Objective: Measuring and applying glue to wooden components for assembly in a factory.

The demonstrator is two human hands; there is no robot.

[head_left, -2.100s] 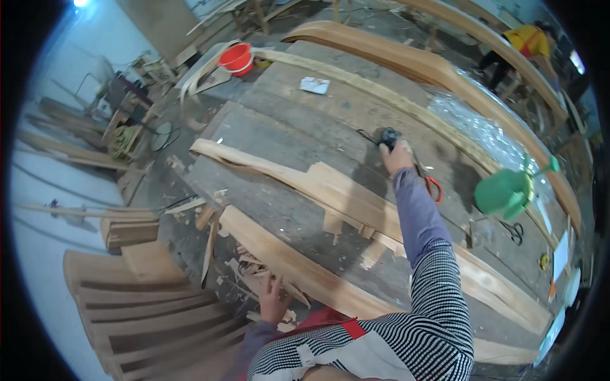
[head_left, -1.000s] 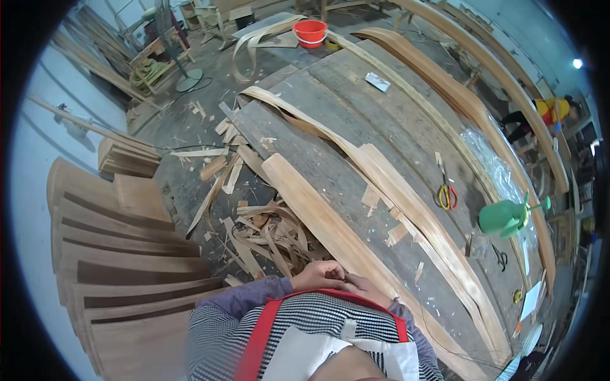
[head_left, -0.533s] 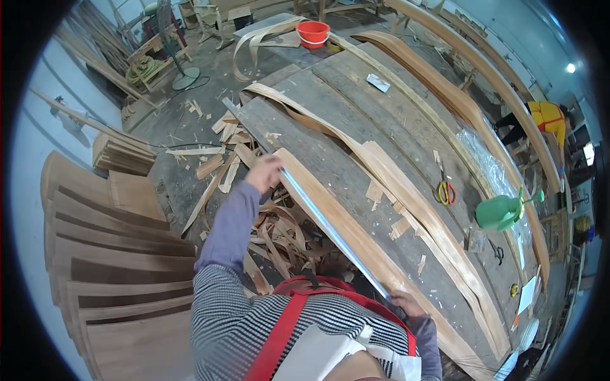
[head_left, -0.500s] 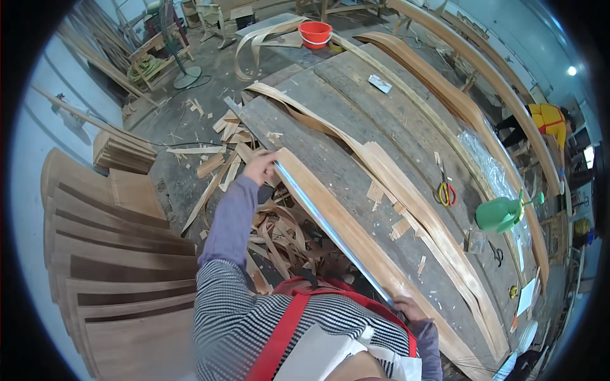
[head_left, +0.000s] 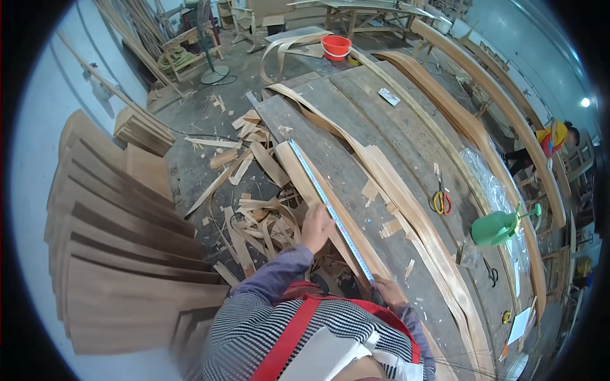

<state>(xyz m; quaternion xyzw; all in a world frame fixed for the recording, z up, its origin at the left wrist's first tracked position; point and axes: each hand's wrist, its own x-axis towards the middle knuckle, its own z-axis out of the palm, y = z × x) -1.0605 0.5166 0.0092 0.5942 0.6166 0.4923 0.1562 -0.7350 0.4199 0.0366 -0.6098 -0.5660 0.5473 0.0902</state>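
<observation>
- Tape measure (head_left: 345, 232) lies along a board (head_left: 301, 173) at the worktop's (head_left: 318, 146) near edge
- Left hand (head_left: 316, 227) touches the board
- Right hand (head_left: 389, 292) grips the tape measure

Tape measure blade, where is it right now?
In the head view, near centre, the tape measure blade runs along the pale board, its near end at the right hand.

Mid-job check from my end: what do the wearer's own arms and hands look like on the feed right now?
The left hand and right hand are bare, without gloves. Both forearms wear plain greyish-purple sleeves. Above the left one, the upper sleeve has a fine black-and-white pattern. No cables show on either arm.
</observation>
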